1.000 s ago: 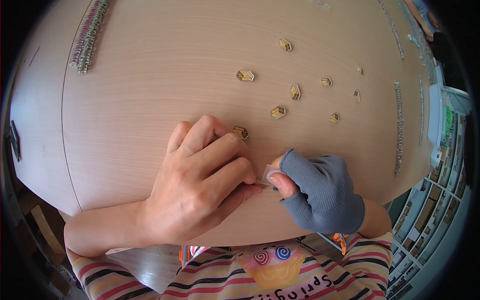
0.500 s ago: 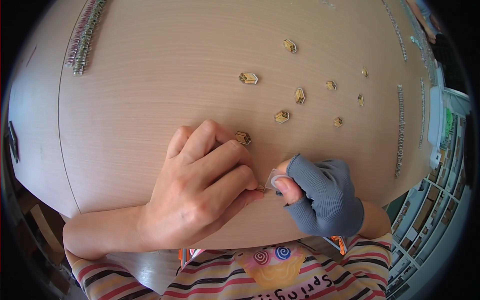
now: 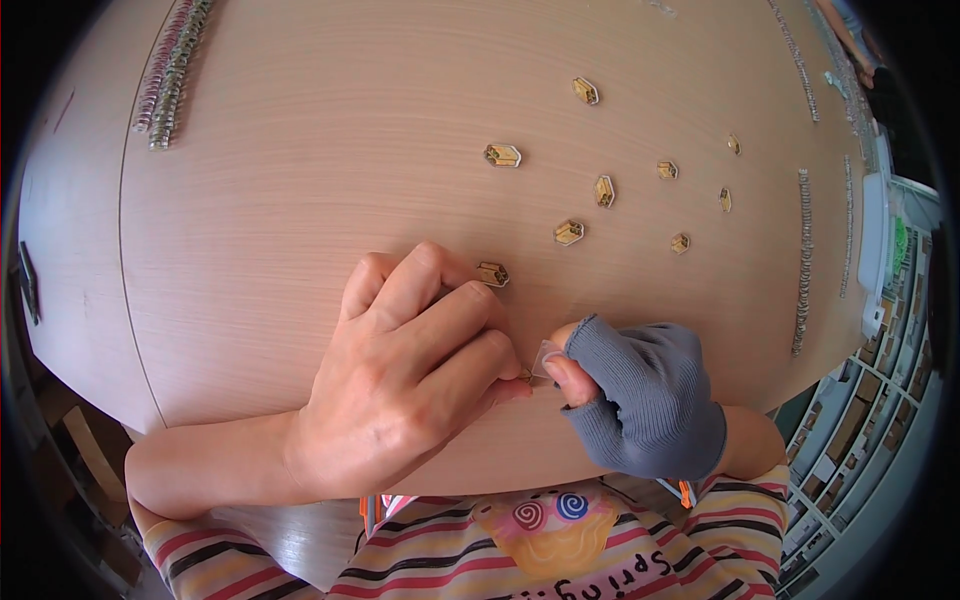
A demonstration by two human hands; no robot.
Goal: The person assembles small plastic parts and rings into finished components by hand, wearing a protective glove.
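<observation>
Near the table's front edge, my bare left hand (image 3: 405, 375) pinches a tiny gold-coloured piece (image 3: 527, 376) between thumb and forefinger; most of it is hidden by the fingertips. My right hand (image 3: 645, 400), in a grey fingerless glove, is closed on a small clear plastic piece (image 3: 543, 357) between thumb and forefinger. The plastic's lower edge meets or nearly meets the gold piece; whether they touch I cannot tell. Just beyond my left fingers lies a small gold and brown charm (image 3: 493, 274) with a pale rim.
Several similar charms (image 3: 569, 233) lie scattered beyond my hands, toward the right. Rows of small clear-wrapped pieces (image 3: 170, 90) run along the far left, with thin rows (image 3: 803, 262) at the right. Shelving (image 3: 850, 430) stands beyond the right edge. Another person's arm (image 3: 848, 38) shows at the far right.
The clear plastic piece has tilted slightly in my right fingers and sits a little more upright. Both hands otherwise keep their places and grips; the view has shifted slightly.
</observation>
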